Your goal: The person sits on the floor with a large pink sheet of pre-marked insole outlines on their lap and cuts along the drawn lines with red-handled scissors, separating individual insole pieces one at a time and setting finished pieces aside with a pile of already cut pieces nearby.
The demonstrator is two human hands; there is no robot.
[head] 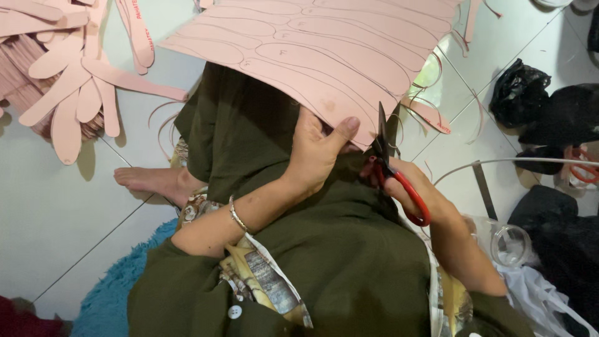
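A large pink sheet (324, 43) marked with drawn elongated outlines lies over my lap, in the head view. My left hand (315, 150) grips its near edge, thumb on top and fingers underneath. My right hand (415, 187) holds red-handled scissors (390, 159), whose dark blades stand open and point up at the sheet's near right edge. I wear a dark green garment (349, 249) and a thin bracelet (237, 215) on the left wrist.
A pile of cut pink elongated pieces (68, 81) lies on the white tiled floor at the upper left. Thin pink trimmings (430, 115) curl at the right. Black bags (521, 93), another pair of red scissors (583, 168) and a glass jar (508, 243) sit at right. Blue mat (118, 287) lower left.
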